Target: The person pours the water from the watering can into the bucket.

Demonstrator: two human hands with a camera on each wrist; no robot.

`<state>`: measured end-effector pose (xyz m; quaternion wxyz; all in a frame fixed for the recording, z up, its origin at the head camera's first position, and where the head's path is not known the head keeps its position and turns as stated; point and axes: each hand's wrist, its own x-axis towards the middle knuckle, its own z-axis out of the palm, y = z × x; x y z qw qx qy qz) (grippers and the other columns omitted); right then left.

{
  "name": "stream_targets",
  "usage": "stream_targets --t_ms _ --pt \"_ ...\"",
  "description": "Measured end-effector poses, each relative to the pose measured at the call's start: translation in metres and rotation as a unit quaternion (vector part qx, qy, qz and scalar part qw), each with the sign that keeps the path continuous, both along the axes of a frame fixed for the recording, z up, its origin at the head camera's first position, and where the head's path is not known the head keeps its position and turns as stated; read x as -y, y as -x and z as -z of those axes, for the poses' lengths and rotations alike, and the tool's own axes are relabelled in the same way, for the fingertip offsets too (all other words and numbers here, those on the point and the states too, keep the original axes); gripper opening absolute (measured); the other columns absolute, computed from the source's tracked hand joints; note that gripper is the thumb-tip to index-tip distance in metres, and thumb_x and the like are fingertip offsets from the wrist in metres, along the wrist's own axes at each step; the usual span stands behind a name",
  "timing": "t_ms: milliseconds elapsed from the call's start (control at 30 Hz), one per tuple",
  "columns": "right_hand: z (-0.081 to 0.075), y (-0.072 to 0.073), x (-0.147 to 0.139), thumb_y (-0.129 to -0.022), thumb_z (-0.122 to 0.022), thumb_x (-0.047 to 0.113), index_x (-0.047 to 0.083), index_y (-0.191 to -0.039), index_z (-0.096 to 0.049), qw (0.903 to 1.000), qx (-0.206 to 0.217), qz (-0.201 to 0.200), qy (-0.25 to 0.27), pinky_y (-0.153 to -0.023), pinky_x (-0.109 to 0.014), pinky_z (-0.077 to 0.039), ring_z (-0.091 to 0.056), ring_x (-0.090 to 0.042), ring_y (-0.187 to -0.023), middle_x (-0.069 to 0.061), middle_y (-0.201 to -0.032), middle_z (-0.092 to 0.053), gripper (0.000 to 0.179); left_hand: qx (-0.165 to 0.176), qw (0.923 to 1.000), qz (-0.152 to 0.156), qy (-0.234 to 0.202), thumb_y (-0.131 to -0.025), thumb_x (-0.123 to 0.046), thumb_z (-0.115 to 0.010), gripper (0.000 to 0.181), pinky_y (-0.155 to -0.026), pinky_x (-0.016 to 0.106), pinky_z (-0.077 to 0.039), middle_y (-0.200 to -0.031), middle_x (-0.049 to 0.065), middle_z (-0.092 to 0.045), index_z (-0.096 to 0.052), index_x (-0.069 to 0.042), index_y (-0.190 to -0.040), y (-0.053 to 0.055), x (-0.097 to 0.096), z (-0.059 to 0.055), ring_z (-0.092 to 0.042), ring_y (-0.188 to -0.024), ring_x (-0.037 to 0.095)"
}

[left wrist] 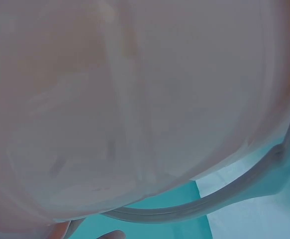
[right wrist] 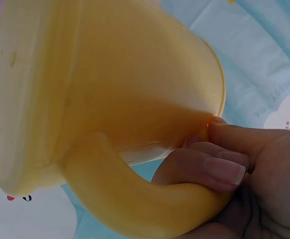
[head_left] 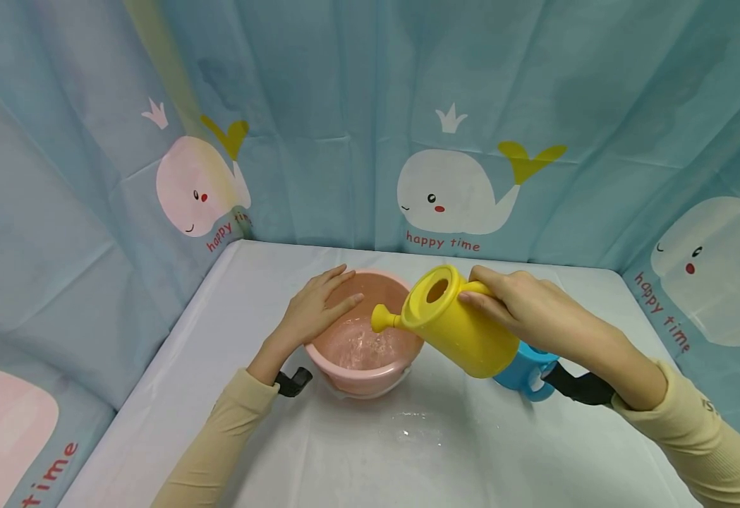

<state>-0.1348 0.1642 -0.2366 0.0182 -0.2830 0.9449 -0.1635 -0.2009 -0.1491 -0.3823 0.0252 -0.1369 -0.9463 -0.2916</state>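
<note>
- right-hand grip (head_left: 528, 303): fingers closed round the handle (right wrist: 149, 209) of a yellow watering can (head_left: 461, 324). can held up off the bench (head_left: 471, 458), tipped left, its spout over the pink pail (head_left: 366, 383).
- left-hand grip (head_left: 309, 310): nearly closed at the pail's left rim, thumb inside, fingers along the edge.
- pail upright on the bench; rippling water (head_left: 372, 346) within.
- blue cup (head_left: 520, 374) on the bench, partly hidden by the can.
- wet spots (head_left: 415, 416) in front of the pail.
- whale-print curtain (head_left: 319, 190) behind.
</note>
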Motion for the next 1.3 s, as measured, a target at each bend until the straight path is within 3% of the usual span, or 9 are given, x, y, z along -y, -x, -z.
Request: stream_targets --t_ms 1300 --pt "-0.0028 0.0013 0.0031 -0.094 -0.046 0.045 0.017 -0.086 -0.047 0.9998 -0.004 -0.005 -0.018 -0.046 -0.024 -0.036 -0.041 -0.009 -0.054 0.003 -0.062 -0.037 0.029 -0.006 1.0 0.002 0.002 -0.086 -0.067 -0.042 0.068 -0.102 0.06 -0.031 -0.151 -0.004 -0.029 -0.038 -0.029 -0.142 -0.0005 0.0001 -0.0002 -0.028 -0.137 0.025"
